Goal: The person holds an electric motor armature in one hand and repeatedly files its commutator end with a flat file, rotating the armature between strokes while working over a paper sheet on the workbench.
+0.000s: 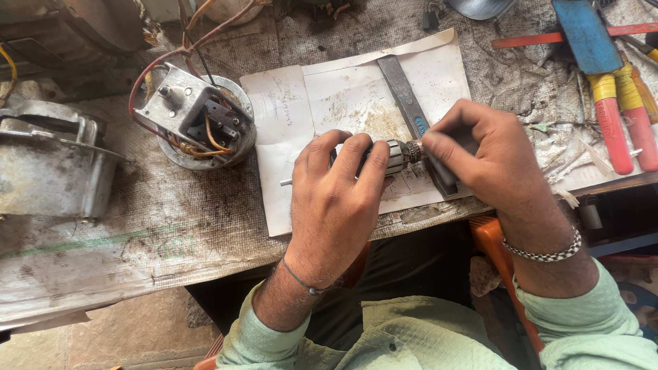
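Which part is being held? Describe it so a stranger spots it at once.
Start at the stained white paper sheet on the worn workbench. Above its lower edge, the left hand grips a small ribbed grey metal motor armature, whose copper-coloured end meets the right hand. Unlike the flat grey metal file beside it, it is cylindrical with a thin shaft.

Tabletop: worn and grimy, covered in a stained, scuffed grey sheet, its front edge running aslant from lower left to right.
Floor: brownish stone or packed earth, seen below the tabletop's edge at lower left.
Seat: an orange piece of furniture under the tabletop's edge, only partly shown.
Light: bright, even daylight with soft shadows.
Walls, windows: outside the view.
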`<move>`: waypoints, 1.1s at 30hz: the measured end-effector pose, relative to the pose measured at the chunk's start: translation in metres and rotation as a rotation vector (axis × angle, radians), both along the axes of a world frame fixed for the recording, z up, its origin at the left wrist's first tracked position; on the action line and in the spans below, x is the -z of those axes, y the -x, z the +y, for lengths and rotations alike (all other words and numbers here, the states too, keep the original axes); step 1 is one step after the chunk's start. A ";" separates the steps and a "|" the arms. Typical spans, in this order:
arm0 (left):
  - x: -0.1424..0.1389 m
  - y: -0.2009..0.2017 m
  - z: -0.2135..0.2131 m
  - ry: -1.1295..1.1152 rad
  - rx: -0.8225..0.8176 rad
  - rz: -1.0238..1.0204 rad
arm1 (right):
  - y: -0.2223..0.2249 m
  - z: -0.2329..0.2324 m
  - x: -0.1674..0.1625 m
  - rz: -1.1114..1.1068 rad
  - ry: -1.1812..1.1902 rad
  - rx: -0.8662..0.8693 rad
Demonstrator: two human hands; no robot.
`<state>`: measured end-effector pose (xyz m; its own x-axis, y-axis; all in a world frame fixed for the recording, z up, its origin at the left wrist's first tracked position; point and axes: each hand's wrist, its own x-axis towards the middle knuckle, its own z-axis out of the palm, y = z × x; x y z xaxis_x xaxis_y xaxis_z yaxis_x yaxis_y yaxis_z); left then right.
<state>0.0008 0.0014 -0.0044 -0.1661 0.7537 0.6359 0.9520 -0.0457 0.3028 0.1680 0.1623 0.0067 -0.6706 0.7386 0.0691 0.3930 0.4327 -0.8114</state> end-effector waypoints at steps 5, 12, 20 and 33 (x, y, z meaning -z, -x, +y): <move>-0.002 0.000 -0.001 -0.009 0.020 -0.024 | 0.000 0.001 0.001 0.004 -0.027 -0.021; -0.003 0.000 -0.001 0.003 0.026 -0.035 | 0.000 0.001 0.002 0.038 -0.072 -0.007; -0.003 -0.001 -0.001 0.029 -0.005 -0.011 | 0.000 0.001 0.001 -0.012 -0.059 -0.066; -0.002 -0.001 -0.001 0.028 -0.004 -0.004 | 0.001 0.000 0.000 -0.036 -0.068 -0.066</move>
<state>0.0018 0.0006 -0.0024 -0.1718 0.7706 0.6137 0.9508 -0.0333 0.3080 0.1674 0.1626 0.0070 -0.7203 0.6874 0.0928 0.3905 0.5124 -0.7648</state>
